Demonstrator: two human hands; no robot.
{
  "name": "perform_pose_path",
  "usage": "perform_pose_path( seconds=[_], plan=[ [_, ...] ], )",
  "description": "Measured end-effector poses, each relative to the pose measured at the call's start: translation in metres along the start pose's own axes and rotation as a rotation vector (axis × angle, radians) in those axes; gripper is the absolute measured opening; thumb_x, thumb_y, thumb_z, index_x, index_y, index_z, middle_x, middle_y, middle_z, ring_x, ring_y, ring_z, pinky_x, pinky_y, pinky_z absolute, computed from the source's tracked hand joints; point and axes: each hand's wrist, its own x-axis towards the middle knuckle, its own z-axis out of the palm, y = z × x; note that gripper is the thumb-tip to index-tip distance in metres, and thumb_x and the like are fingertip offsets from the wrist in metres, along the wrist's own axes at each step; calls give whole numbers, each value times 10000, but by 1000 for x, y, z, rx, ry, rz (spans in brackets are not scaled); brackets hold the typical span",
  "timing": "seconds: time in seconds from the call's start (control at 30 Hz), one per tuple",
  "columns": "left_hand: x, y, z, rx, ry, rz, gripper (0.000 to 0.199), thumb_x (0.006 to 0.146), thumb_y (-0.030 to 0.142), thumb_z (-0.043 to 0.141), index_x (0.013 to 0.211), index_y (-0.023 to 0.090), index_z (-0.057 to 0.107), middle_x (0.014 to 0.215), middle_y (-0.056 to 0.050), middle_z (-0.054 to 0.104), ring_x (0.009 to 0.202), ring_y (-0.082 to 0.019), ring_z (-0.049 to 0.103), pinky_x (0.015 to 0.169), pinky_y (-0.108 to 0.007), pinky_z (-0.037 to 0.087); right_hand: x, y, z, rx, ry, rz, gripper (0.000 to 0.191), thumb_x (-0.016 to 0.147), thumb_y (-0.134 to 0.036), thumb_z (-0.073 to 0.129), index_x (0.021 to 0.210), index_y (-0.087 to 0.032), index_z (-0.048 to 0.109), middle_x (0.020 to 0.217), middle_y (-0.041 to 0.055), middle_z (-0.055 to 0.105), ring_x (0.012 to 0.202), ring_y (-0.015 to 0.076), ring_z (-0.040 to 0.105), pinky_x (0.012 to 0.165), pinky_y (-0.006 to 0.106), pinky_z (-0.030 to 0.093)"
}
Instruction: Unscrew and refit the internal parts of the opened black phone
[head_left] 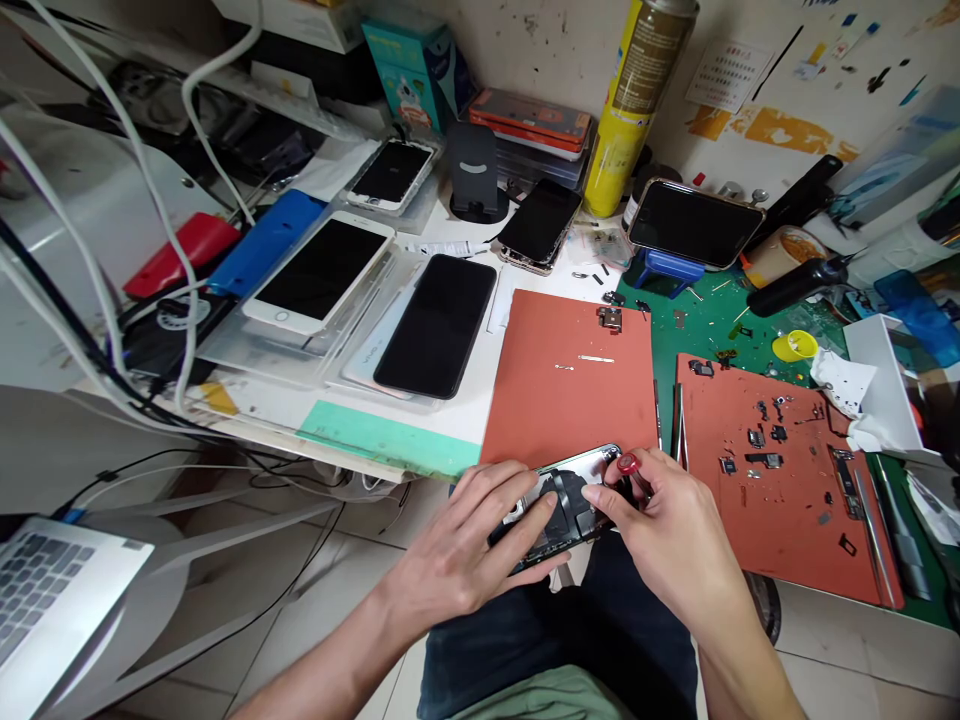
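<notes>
An opened phone housing (574,500) is held tilted above my lap, at the front edge of the left red mat (574,400). My left hand (487,530) grips its left side, fingers lying across the dark inner parts. At the housing's right end, my right hand (660,520) is closed around a small tool with a red round cap (628,464). The tool's lower part is hidden by the fingers and the housing, and whether its tip touches the housing cannot be seen.
Tiny parts cover the right red mat (787,540); tweezers (874,530) lie at its right. A black phone (439,325) and a white phone (319,272) rest on the left. Behind stand a yellow can (619,140) and a propped phone (694,222). A laptop (60,590) sits lower left.
</notes>
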Motion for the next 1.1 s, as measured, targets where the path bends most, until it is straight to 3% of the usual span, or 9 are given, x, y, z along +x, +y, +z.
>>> perform_pose_path(
  seconds=[0.37, 0.6, 1.1],
  plan=[
    [-1, 0, 3, -45, 27, -20, 466, 954, 342, 879, 1242, 15, 713, 1169, -191, 720, 1171, -355, 696, 923, -500, 663, 0, 3, 1, 25, 8, -21, 154, 857, -429, 715, 822, -280, 706, 915, 24, 731, 759, 224, 628, 709, 348, 433],
    [4, 4, -1, -21, -41, -79, 516, 1015, 389, 799, 1322, -7, 674, 1158, -196, 687, 1130, -341, 692, 922, -491, 647, 0, 2, 0, 24, 5, -2, 151, 849, -429, 713, 819, -283, 696, 922, 18, 730, 770, 226, 633, 702, 346, 429],
    [-2, 1, 1, 3, -24, -40, 528, 995, 366, 821, 1327, -15, 666, 1203, -211, 628, 1159, -355, 668, 926, -511, 649, -1, 2, 1, 14, 2, -18, 130, 865, -400, 718, 827, -279, 693, 934, 14, 733, 804, 229, 638, 730, 348, 424]
  ],
)
